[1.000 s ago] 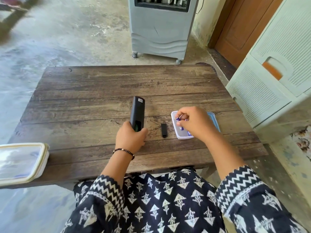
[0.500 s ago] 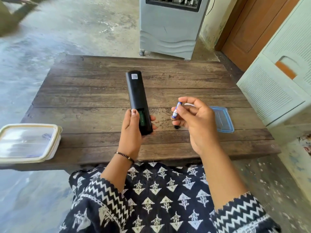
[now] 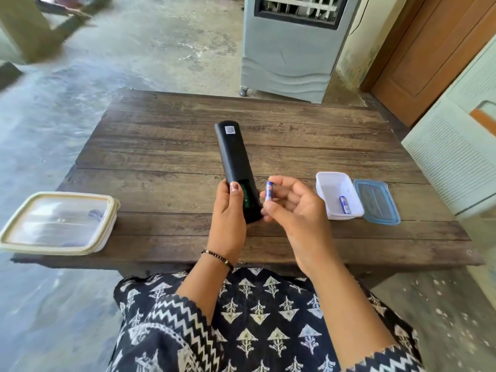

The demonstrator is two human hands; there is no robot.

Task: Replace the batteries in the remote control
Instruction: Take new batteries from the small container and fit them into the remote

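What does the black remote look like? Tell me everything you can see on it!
The remote is long, slim and black, with a matte plastic look. Its back faces up, with a small pale sticker near the far end. Near the close end the battery slot is open, showing something green inside. The left hand grips that end, thumb on the back, holding the remote tilted above the wooden table. Right beside the slot, the right hand pinches a small blue and white battery, not yet in.
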